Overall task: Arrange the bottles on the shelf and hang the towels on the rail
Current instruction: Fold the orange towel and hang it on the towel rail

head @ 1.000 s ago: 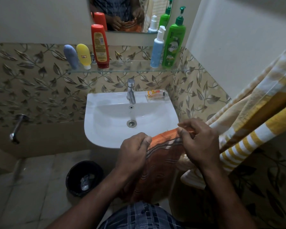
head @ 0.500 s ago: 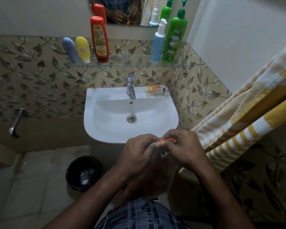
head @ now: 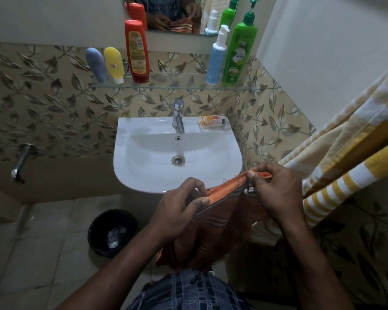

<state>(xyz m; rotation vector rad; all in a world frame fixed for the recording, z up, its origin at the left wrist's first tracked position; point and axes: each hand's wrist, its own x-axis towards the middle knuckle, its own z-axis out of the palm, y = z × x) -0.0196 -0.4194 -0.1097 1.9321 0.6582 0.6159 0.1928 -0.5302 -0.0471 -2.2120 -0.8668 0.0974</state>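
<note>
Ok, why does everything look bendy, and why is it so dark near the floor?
Head view: the wide-angle lens bows straight lines, so the glass shelf curves and the green bottle leans outward. Head view: light falls on the sink and upper wall, while the bin and floor sit in shadow. Head view: the orange towel looks sharp, not blurred.

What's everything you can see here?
grey-blue tube: one, grey-blue, glass shelf, left end
yellow tube: one, yellow, beside it
red bottle: one, red, beside those
pale pump bottle: one, light blue, shelf's right
green pump bottle: one, green, far right
sink: one, white, below shelf
tap: one, silver, on sink
bin: one, black, floor
striped towel: count unclear, yellow-white, hanging right
orange towel: one, orange, held
left hand, right hand: two, pinching orange towel's edge
</note>
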